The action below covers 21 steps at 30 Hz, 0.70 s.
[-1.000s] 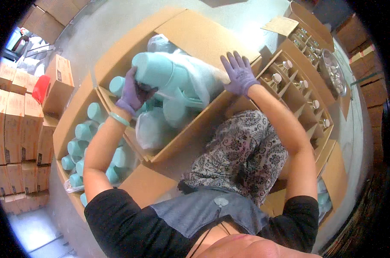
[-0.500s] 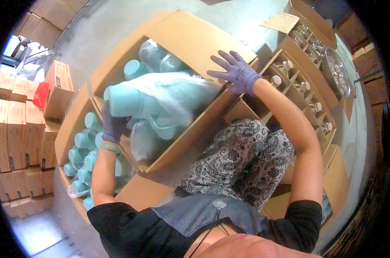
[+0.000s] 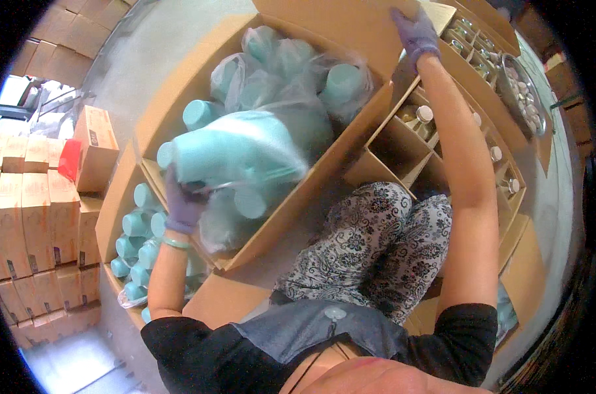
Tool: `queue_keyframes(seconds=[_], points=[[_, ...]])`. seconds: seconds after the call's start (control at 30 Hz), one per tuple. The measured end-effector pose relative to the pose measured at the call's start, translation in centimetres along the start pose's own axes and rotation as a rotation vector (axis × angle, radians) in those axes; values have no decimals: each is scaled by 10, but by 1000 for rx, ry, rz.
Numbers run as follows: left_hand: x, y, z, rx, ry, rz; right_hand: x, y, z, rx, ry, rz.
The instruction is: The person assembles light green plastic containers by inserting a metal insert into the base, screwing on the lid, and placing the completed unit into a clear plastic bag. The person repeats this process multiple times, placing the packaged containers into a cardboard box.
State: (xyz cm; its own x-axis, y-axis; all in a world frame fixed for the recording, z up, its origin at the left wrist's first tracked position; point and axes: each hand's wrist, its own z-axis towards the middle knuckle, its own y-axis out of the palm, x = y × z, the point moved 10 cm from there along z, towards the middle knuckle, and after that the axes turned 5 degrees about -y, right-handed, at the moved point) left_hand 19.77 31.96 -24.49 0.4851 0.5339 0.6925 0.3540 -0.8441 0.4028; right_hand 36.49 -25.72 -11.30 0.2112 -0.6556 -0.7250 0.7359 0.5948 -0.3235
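Note:
My left hand (image 3: pixel 185 200), in a purple glove, is closed round the narrow end of a light blue bottle-shaped container (image 3: pixel 229 150). A thin see-through plastic bag covers much of it. It lies tilted over a large cardboard box (image 3: pixel 311 192), where several more light blue containers (image 3: pixel 343 79) sit in clear bags. Up at the far right corner of this box, my gloved right hand (image 3: pixel 417 36) touches the raised cardboard flap (image 3: pixel 331 20). The thumb of that hand is apart from the fingers, and I see nothing held in it.
A second box (image 3: pixel 117 213) with several light blue containers stands on the left. To the right is a divided carton (image 3: pixel 403 154) with capped bottles (image 3: pixel 424 114). Beyond it stands a round metal tray (image 3: pixel 526 98) of small pale pieces. Stacked cartons (image 3: pixel 39 223) line the far left.
My right hand has moved up and right, and the flap has swung up and away, baring more bagged containers. The container in my left hand has shifted slightly down.

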Motion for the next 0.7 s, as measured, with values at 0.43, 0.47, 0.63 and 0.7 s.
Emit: queue_keyframes(seconds=[0.43,0.47,0.63,0.7], points=[[-74,232,-20,-595,177,913,44,-2,0,-170,177,213],[-39,213,19,-320,326,805,38,-4,1,-169,139,178],[-12,109,146,339,233,1429,10,22,2,-175,87,270],[-30,167,122,313,742,1665,38,11,14,-161,92,156]])
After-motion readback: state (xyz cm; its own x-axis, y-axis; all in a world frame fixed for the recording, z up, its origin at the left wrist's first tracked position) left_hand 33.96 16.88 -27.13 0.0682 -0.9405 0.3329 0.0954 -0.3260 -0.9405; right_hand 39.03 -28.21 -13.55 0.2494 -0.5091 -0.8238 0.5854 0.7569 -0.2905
